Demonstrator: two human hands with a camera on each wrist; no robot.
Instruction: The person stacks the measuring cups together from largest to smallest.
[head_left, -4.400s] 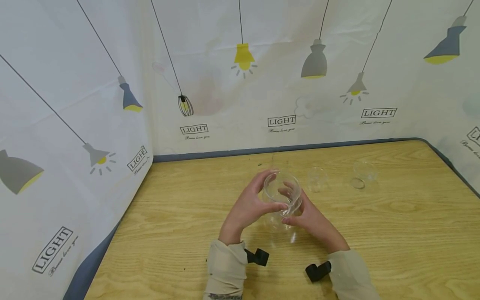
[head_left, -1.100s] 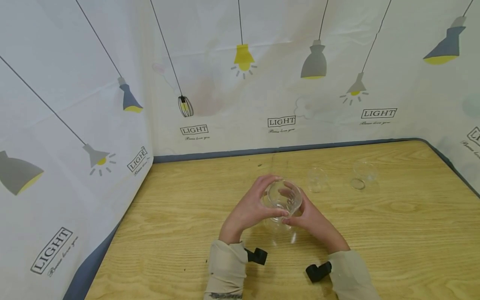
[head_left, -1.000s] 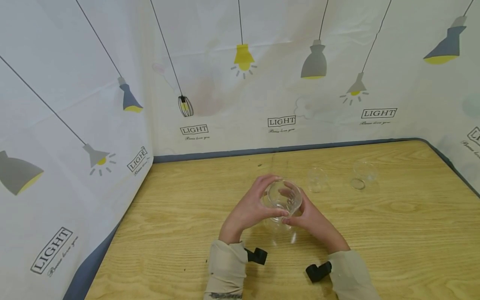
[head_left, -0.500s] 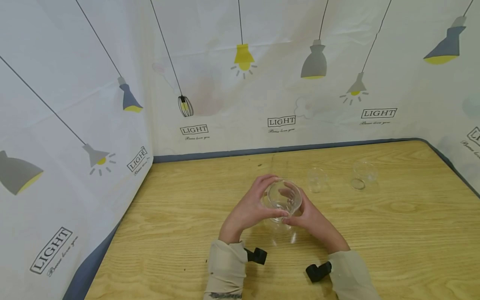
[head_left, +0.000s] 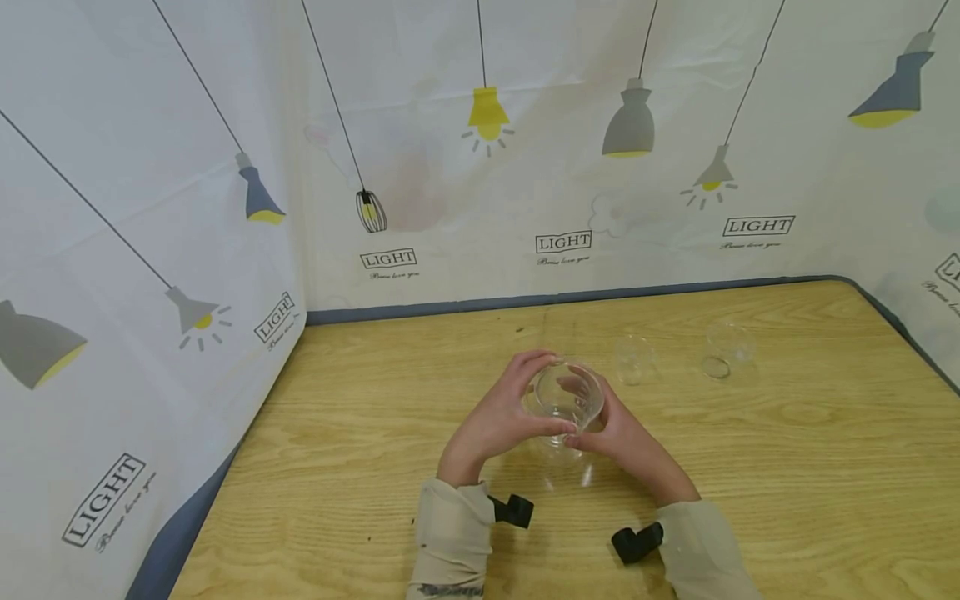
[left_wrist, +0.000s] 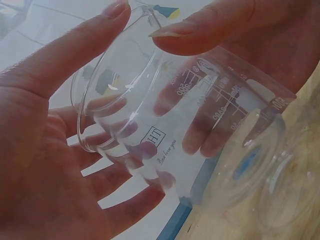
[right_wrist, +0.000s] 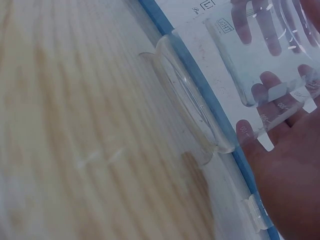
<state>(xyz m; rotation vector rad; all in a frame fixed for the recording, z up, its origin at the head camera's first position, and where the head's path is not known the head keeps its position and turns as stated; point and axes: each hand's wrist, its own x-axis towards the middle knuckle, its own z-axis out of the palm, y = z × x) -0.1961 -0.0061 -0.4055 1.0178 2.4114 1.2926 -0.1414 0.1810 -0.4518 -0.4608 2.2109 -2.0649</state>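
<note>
Both hands hold a clear beaker (head_left: 557,402) with printed volume marks, tilted in mid-table above the wood. My left hand (head_left: 491,421) grips its left side, thumb along the near rim. Around the right side curl the fingers of my right hand (head_left: 628,437), its thumb close to the left thumb. In the left wrist view, fingers of both hands show through the beaker wall (left_wrist: 170,145), and a second rim line appears near the mouth. A clear round glass base (right_wrist: 195,100) shows below in the right wrist view; whether it belongs to another vessel, I cannot tell.
Farther back on the wooden table (head_left: 360,400), a small clear glass vessel (head_left: 635,360) stands right of the hands. Beyond it are another clear vessel (head_left: 730,342) and a ring-shaped outline (head_left: 716,367). A white printed sheet (head_left: 450,267) walls the back and left.
Compared with about four seconds ago, the beaker sits slightly lower and nearer, and its rim has turned a little. Over the last second hands and beaker stay almost still.
</note>
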